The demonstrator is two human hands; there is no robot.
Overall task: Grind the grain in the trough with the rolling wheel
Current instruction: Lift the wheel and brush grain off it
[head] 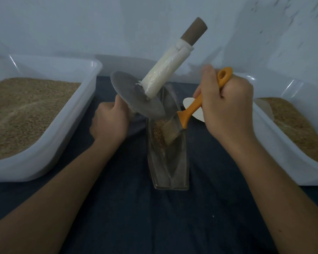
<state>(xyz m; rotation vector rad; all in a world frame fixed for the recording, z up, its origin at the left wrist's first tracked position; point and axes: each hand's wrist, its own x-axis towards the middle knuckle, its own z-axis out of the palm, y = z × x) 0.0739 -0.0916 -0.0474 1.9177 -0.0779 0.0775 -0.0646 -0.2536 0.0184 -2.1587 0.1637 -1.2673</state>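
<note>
A narrow metal trough [170,169] lies lengthwise on the dark cloth in the middle. A small heap of brown grain [159,132] sits in its far half. My left hand [109,123] grips the hidden lower handle of the rolling wheel [136,94], a grey metal disc tilted up above the trough's far end, with its white-wrapped upper handle [170,67] pointing up and right. My right hand [227,105] holds an orange-handled brush [191,111], whose bristles [170,135] rest in the trough against the grain.
A large white plastic tub [66,132] with grain stands at the left, another white tub [275,154] with grain at the right. A pale flat scoop-like piece [195,113] lies behind the brush. A white wall rises right behind the table.
</note>
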